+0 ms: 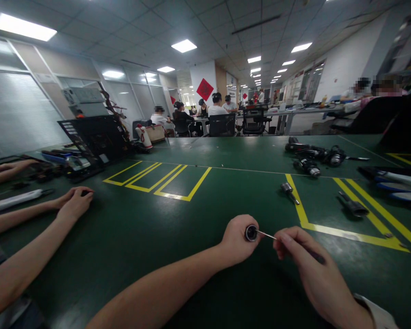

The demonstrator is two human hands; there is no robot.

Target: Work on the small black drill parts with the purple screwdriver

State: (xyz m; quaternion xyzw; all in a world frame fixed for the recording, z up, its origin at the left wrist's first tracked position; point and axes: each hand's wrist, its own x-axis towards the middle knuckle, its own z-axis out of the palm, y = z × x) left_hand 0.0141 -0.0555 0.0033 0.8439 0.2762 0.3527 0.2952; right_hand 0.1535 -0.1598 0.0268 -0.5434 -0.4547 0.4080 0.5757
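Note:
My left hand [239,237] is closed around a dark cylindrical part [248,234], whose round open end with a pale rim faces me. Most of that part is hidden inside the fist. In my right hand [308,262] is a thin tool with a slim metal shaft [267,235] and a dark handle, like a small screwdriver. Its tip reaches the rim of the cylindrical part; whether it goes inside I cannot tell. Beyond my hands, a small metal-and-black part [289,192] and a dark tapered part [354,206] lie on the green table [178,237].
Several black tool-like assemblies [315,155] lie at the back right, near blue-and-white handled items [402,187]. Yellow tape [349,232] marks the table. On the left are another person's hands [73,201], a white tool [15,201] and a black open-frame machine [99,137].

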